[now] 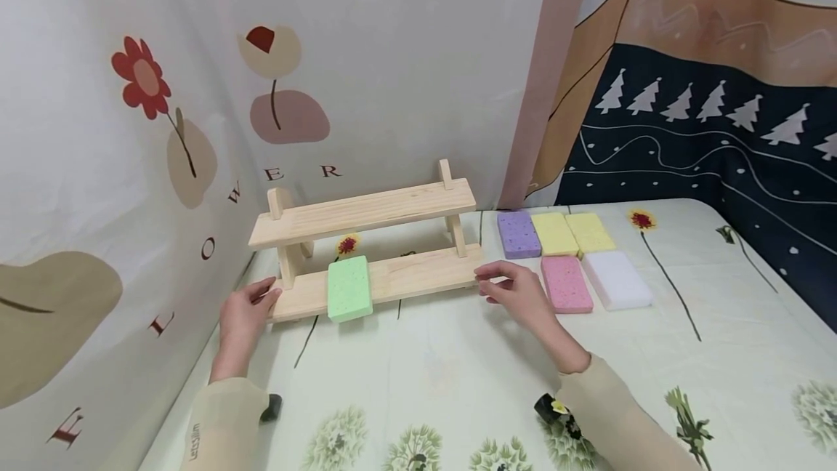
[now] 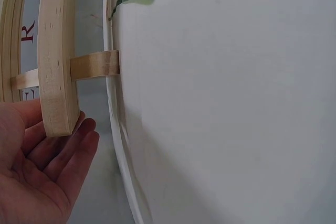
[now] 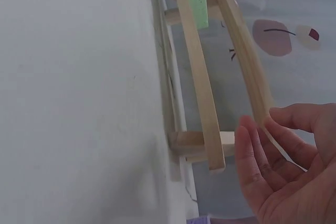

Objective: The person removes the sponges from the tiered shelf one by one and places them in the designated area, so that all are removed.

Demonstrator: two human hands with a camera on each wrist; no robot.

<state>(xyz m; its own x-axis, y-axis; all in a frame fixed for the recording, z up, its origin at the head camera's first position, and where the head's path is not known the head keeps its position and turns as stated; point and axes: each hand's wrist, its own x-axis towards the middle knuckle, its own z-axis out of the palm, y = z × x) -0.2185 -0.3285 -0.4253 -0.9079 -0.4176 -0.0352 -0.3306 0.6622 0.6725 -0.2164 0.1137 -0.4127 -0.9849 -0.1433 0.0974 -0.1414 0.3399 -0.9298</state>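
Note:
A two-tier wooden shelf (image 1: 366, 211) stands on the table near the back cloth. A green sponge (image 1: 349, 289) lies on its lower board, left of the middle, its front end jutting past the edge. My left hand (image 1: 243, 317) grips the left end of that board; in the left wrist view the board end (image 2: 59, 114) sits between thumb and fingers. Beside the right end, my right hand (image 1: 522, 295) is held with bent, parted fingers and nothing between them. The right wrist view shows a gap between its fingers (image 3: 249, 153) and the lower board (image 3: 202, 87).
Right of the shelf lie a purple sponge (image 1: 519, 235), two yellow sponges (image 1: 554, 234), a pink sponge (image 1: 566, 285) and a white sponge (image 1: 617, 280), side by side. Printed cloth (image 1: 405, 57) hangs close behind the shelf and along the left.

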